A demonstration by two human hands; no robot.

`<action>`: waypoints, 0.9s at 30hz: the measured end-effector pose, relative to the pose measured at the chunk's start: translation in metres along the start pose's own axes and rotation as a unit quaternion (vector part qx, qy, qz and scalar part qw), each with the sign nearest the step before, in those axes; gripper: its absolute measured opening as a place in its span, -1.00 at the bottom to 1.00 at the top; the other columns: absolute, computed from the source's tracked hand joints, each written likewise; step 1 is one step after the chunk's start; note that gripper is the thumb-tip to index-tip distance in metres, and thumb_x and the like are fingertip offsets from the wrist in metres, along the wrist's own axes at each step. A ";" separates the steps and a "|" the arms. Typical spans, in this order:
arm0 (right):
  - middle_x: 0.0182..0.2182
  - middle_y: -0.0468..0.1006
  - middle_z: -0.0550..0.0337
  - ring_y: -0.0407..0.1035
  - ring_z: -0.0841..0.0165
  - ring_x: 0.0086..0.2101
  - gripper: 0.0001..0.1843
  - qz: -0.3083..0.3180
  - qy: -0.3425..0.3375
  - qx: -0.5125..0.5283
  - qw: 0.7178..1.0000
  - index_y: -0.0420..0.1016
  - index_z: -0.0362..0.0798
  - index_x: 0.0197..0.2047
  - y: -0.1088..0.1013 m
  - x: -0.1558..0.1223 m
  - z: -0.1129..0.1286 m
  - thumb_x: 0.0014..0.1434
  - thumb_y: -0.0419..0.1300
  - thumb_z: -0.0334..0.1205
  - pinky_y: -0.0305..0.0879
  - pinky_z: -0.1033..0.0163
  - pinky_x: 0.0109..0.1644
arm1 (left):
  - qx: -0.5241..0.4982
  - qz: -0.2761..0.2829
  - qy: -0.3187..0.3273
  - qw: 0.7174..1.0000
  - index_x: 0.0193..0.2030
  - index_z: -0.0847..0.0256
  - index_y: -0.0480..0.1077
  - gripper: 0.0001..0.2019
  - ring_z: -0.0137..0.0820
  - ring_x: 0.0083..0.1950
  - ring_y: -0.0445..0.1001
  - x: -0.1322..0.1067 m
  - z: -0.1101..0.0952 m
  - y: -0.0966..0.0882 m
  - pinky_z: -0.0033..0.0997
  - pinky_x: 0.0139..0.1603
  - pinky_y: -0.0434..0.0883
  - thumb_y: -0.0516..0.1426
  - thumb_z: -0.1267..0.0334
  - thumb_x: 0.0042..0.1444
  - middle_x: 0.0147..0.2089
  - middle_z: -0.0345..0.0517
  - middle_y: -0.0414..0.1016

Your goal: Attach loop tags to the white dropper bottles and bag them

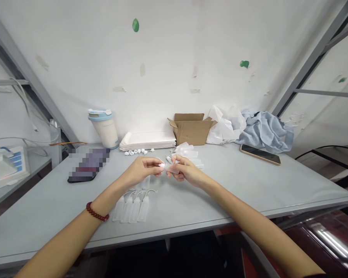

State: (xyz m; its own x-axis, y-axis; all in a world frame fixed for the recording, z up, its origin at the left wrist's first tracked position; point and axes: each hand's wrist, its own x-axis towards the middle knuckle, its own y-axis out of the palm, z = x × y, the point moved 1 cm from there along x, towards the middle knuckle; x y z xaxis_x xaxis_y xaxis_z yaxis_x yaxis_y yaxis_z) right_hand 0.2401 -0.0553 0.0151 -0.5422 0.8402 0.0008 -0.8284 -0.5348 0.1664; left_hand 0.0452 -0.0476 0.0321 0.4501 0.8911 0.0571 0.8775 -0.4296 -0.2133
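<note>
Both my hands meet above the middle of the grey table (249, 185). My left hand (143, 170) pinches a small white cap (161, 165) at its fingertips. My right hand (184, 170) is closed round a small translucent plastic bottle (171, 168), its mouth turned toward the cap. Cap and bottle touch or nearly touch. Below my left wrist, several finished translucent bottles (132, 208) lie side by side in a row. More empty bottles (188, 152) lie in a loose pile just behind my right hand. Several loose white caps (137, 151) are scattered behind my left hand.
Along the wall stand a lidded cup (103, 127), a stack of white sheets (147, 139), an open cardboard box (191, 129), a white plastic bag (226, 123) and a blue cloth (265, 129). A phone (260, 154) lies at the right, a dark object (88, 165) at the left.
</note>
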 end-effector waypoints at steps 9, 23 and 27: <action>-0.51 0.53 0.30 -0.08 0.58 -0.65 -0.63 0.024 -0.010 -0.010 1.000 0.05 0.03 -0.31 0.001 -0.001 0.002 0.07 0.24 -0.10 -0.17 0.36 -0.53 | -0.004 0.029 -0.070 0.997 -0.50 0.27 0.51 -0.61 -0.40 -0.42 0.42 -0.003 -0.003 0.003 -0.36 -0.31 0.42 0.26 -0.07 0.02 -0.44 -0.09 0.47; -0.52 0.53 0.29 -0.09 0.58 -0.66 -0.65 0.051 -0.003 0.006 0.999 0.06 0.03 -0.31 -0.005 0.000 0.000 0.11 0.23 -0.10 -0.19 0.35 -0.53 | 0.051 0.042 0.028 0.997 -0.28 0.26 0.55 -0.79 -0.45 -0.37 0.39 -0.005 -0.007 0.002 -0.42 -0.20 0.40 0.27 0.14 0.04 -0.37 -0.16 0.52; -0.52 0.52 0.31 -0.08 0.58 -0.66 -0.64 0.052 0.001 -0.003 0.999 0.05 0.04 -0.31 -0.002 -0.001 0.002 0.11 0.23 -0.09 -0.18 0.35 -0.53 | 0.050 0.063 -0.020 0.997 -0.40 0.30 0.52 -0.61 -0.43 -0.39 0.43 -0.006 -0.006 0.005 -0.41 -0.29 0.42 0.15 -0.04 0.15 -0.35 -0.07 0.53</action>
State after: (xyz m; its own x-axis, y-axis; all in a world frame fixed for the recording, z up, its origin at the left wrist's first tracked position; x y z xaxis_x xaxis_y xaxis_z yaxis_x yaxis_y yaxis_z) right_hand 0.2424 -0.0550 0.0171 -0.6249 0.7805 0.0165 -0.7691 -0.6192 0.1587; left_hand 0.0483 -0.0558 0.0365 0.5469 0.8371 -0.0143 0.7925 -0.5231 -0.3135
